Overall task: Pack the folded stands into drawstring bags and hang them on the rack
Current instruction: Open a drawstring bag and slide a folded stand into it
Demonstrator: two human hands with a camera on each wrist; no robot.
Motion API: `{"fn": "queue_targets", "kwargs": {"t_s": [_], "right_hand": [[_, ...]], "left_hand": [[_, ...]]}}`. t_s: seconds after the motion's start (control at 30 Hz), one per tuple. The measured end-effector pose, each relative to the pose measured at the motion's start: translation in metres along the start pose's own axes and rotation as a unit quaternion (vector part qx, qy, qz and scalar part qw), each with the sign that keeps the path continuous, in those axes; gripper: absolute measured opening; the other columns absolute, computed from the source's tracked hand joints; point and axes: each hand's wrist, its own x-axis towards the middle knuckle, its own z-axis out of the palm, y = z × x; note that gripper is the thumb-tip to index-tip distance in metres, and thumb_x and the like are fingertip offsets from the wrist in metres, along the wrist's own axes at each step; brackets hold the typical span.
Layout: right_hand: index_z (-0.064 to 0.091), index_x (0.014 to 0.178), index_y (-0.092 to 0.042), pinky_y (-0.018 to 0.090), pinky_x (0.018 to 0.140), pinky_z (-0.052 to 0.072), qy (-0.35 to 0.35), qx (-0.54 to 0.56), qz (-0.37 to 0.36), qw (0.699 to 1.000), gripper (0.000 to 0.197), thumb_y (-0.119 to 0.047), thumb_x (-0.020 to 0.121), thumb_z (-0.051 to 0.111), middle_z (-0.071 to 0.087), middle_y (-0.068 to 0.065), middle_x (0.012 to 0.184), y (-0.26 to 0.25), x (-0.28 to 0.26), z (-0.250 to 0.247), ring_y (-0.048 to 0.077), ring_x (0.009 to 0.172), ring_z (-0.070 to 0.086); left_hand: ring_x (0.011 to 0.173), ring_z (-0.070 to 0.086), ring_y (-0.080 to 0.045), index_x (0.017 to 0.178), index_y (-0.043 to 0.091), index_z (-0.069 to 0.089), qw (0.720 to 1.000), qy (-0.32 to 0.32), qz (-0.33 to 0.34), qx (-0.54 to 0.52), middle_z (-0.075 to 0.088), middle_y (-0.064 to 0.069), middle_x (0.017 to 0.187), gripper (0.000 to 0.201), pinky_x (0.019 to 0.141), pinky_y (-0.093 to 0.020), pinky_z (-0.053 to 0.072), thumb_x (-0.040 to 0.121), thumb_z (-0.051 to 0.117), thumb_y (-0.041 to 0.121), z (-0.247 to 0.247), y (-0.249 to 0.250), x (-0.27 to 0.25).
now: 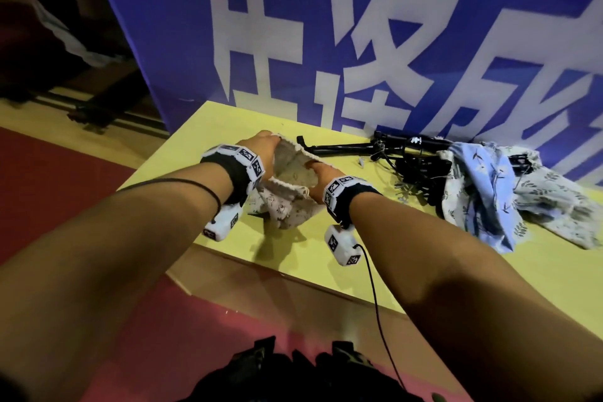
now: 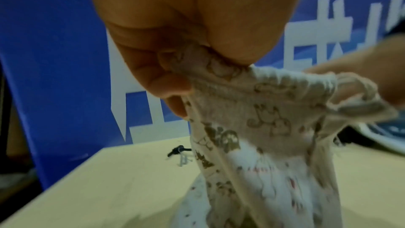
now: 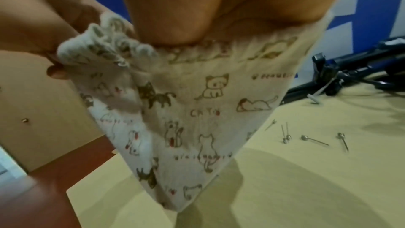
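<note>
A cream drawstring bag with a cat print (image 1: 287, 189) (image 2: 252, 127) (image 3: 197, 110) hangs just above the yellow table (image 1: 326, 248), its mouth pulled wide. My left hand (image 1: 261, 147) (image 2: 171, 75) pinches the rim on the far left side. My right hand (image 1: 321, 173) (image 3: 186, 29) grips the rim on the right, fingers inside the opening. Folded black stands (image 1: 401, 150) (image 3: 342, 74) lie on the table to the right, by the blue banner. I cannot see into the bottom of the bag.
Blue and white leaf-print bags (image 1: 496, 186) lie crumpled at the right, over part of the stands. Several metal pins (image 3: 315, 138) lie on the table near the bag. A blue banner (image 1: 326, 26) stands along the table's back. Red floor (image 1: 49, 173) lies left.
</note>
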Motion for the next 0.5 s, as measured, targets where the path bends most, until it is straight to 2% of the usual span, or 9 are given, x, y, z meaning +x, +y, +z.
{"fn": "queue_targets", "kwargs": {"t_s": [0.1,0.17,0.2,0.23,0.3,0.33,0.37,0.43,0.5], "right_hand": [[0.018,0.153,-0.031,0.031,0.098,0.045,0.020,-0.001,-0.033,0.999,0.078,-0.017,0.089,0.060,0.027,-0.001,0.159,-0.011,-0.005,-0.005,0.025,0.130,0.048],[0.021,0.153,-0.032,0.022,0.077,0.047,0.024,0.007,-0.040,0.999,0.076,-0.007,0.089,0.052,0.024,-0.002,0.160,-0.018,-0.003,-0.010,0.022,0.114,0.053],[0.024,0.152,-0.031,0.019,0.066,0.044,0.030,0.017,-0.039,0.999,0.073,-0.004,0.089,0.048,0.027,-0.002,0.159,-0.022,-0.003,-0.012,0.022,0.107,0.054],[0.029,0.150,-0.030,0.019,0.063,0.042,0.042,0.035,-0.035,0.998,0.069,-0.003,0.090,0.046,0.033,-0.002,0.156,-0.025,0.001,-0.013,0.022,0.104,0.055],[0.044,0.144,-0.027,0.023,0.070,0.046,0.072,0.105,-0.027,0.991,0.058,-0.005,0.091,0.044,0.050,0.001,0.144,-0.030,0.010,-0.013,0.023,0.100,0.060],[0.053,0.137,-0.024,0.025,0.072,0.049,0.085,0.156,-0.017,0.984,0.050,-0.006,0.091,0.045,0.060,0.002,0.132,-0.032,0.015,-0.013,0.022,0.093,0.063],[0.062,0.128,-0.021,0.026,0.067,0.050,0.098,0.207,-0.004,0.973,0.042,-0.008,0.092,0.046,0.067,0.002,0.115,-0.031,0.019,-0.013,0.020,0.081,0.062],[0.074,0.106,-0.019,0.023,0.060,0.046,0.131,0.283,0.022,0.950,0.026,-0.017,0.091,0.053,0.068,-0.002,0.085,-0.024,0.026,-0.014,0.016,0.066,0.057],[0.075,0.085,-0.021,0.028,0.068,0.052,0.165,0.324,0.041,0.931,0.016,-0.027,0.087,0.061,0.070,-0.002,0.079,-0.010,0.030,-0.021,0.020,0.071,0.062]], "left_hand": [[0.088,0.062,-0.039,0.133,0.025,0.041,0.998,-0.003,-0.027,0.052,0.048,-0.006,0.116,0.072,0.077,-0.048,0.055,0.070,0.070,0.004,-0.007,-0.007,-0.006],[0.070,0.059,-0.035,0.135,0.029,0.042,0.997,0.008,-0.038,0.067,0.053,-0.007,0.100,0.077,0.067,-0.044,0.056,0.070,0.070,0.000,-0.016,-0.008,-0.006],[0.067,0.057,-0.033,0.135,0.030,0.044,0.996,0.024,-0.044,0.073,0.058,-0.007,0.100,0.076,0.066,-0.042,0.055,0.071,0.068,-0.002,-0.023,-0.008,-0.005],[0.070,0.059,-0.033,0.134,0.031,0.046,0.994,0.046,-0.051,0.083,0.062,-0.007,0.103,0.072,0.068,-0.040,0.054,0.073,0.067,-0.002,-0.031,-0.008,-0.004],[0.087,0.064,-0.035,0.132,0.034,0.050,0.989,0.091,-0.057,0.103,0.064,-0.009,0.114,0.061,0.076,-0.040,0.054,0.081,0.061,0.003,-0.048,-0.005,-0.001],[0.096,0.064,-0.036,0.132,0.034,0.050,0.987,0.105,-0.053,0.105,0.063,-0.010,0.119,0.054,0.078,-0.040,0.051,0.086,0.056,0.007,-0.054,-0.003,0.001],[0.102,0.062,-0.036,0.132,0.034,0.050,0.987,0.115,-0.047,0.104,0.062,-0.010,0.122,0.050,0.080,-0.040,0.050,0.088,0.052,0.010,-0.057,-0.001,0.003],[0.103,0.062,-0.037,0.132,0.033,0.049,0.988,0.120,-0.033,0.094,0.061,-0.011,0.123,0.049,0.079,-0.040,0.050,0.087,0.052,0.014,-0.059,0.007,0.010],[0.099,0.063,-0.037,0.131,0.031,0.049,0.990,0.109,-0.025,0.088,0.062,-0.010,0.120,0.049,0.074,-0.038,0.050,0.085,0.053,0.014,-0.055,0.019,0.019]]}}
